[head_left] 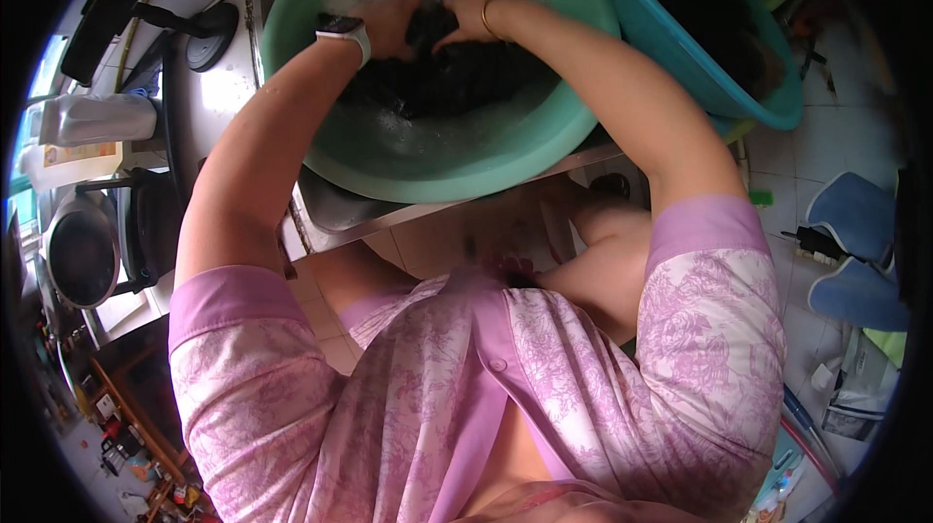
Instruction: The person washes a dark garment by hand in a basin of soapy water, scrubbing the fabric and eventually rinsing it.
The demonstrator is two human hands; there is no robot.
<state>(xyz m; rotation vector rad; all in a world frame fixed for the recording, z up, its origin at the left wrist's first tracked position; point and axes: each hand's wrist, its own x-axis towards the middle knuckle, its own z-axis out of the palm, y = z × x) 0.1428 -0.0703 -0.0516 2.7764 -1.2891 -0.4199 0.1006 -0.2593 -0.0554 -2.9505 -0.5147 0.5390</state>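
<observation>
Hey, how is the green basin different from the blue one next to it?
The green basin holds soapy water and a dark cloth, with the left hand and right hand in it; the blue basin shows dark contents but no foam. The green one sits centred and in full view, while the blue one lies to its right, cut off at the top. Both are round plastic tubs.
</observation>
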